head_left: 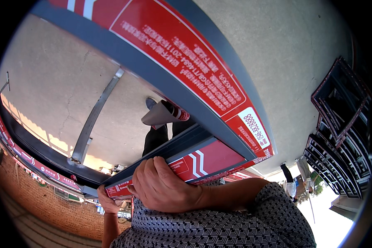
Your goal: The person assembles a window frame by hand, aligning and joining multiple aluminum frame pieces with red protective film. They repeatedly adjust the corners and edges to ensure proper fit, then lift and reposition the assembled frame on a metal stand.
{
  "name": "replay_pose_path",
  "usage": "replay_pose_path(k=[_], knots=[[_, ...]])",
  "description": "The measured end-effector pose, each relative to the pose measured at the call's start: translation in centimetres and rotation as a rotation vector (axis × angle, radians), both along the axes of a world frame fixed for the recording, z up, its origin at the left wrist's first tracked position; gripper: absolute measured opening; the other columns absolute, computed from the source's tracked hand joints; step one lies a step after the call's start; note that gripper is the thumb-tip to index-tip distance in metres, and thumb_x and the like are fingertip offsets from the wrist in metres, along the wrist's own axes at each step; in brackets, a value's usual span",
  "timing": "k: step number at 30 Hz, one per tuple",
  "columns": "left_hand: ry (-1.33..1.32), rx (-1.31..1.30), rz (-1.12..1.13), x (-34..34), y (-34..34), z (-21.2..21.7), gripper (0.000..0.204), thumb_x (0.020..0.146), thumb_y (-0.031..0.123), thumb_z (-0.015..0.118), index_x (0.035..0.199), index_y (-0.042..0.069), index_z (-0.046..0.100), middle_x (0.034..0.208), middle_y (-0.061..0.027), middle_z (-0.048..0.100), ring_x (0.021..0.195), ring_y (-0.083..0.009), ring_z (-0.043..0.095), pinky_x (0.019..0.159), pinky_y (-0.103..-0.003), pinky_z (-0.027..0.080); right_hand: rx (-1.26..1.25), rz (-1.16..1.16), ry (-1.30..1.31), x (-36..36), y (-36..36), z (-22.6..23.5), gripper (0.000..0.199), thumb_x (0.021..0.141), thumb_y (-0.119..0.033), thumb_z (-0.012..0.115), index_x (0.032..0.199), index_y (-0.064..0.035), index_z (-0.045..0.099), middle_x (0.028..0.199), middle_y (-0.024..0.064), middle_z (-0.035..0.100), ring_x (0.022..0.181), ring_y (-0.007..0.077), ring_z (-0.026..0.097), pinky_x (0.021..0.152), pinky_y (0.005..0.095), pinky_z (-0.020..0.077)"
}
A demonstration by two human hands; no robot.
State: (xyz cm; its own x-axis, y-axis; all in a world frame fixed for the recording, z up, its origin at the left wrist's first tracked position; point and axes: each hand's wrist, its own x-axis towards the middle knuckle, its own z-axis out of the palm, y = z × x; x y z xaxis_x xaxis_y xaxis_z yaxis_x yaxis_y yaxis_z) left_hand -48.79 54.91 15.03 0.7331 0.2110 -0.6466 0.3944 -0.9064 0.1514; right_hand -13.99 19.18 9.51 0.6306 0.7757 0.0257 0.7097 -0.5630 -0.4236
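Your right hand (163,188) has its fingers (146,173) curled over the red-and-grey sign panel (182,74); your left hand (107,202), mostly hidden beneath the panel, appears to grip its edge.

Lots going on around the concrete ground (58,82). A grey metal bar (96,111) lies slanted across it, and someone in dark trousers (155,138) stands near the bar's right side. Far right of that concrete there's a stack of dark metal frames (339,132). Off its lower left edge runs a brick wall (49,211).
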Motion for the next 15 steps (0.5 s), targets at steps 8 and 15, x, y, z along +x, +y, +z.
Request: replay_pose_path(k=[8,15], knots=[[0.038,0.011,0.086,0.8,-0.6,-0.1,0.131,0.079,0.108,0.044,0.145,-0.006,0.05,0.124,-0.0283,0.059,0.11,-0.0488,0.065,0.095,-0.055,0.055,-0.004,0.016,0.018,0.0,0.0,0.0,0.051,0.108,-0.049,0.059,0.09,-0.0044,0.076,0.086,0.0084,0.075,0.091,0.0224,0.073,0.11,0.0461,0.0528],[0.013,0.001,0.156,0.6,-0.5,-0.5,0.134,0.071,0.11,0.053,0.14,-0.005,0.057,0.119,-0.0249,0.059,0.109,-0.0469,0.065,0.094,-0.053,0.054,-0.032,0.035,0.024,0.5,-0.1,0.4,0.049,0.106,-0.049,0.061,0.091,-0.005,0.076,0.087,0.0081,0.073,0.091,0.023,0.072,0.108,0.0446,0.0526]])
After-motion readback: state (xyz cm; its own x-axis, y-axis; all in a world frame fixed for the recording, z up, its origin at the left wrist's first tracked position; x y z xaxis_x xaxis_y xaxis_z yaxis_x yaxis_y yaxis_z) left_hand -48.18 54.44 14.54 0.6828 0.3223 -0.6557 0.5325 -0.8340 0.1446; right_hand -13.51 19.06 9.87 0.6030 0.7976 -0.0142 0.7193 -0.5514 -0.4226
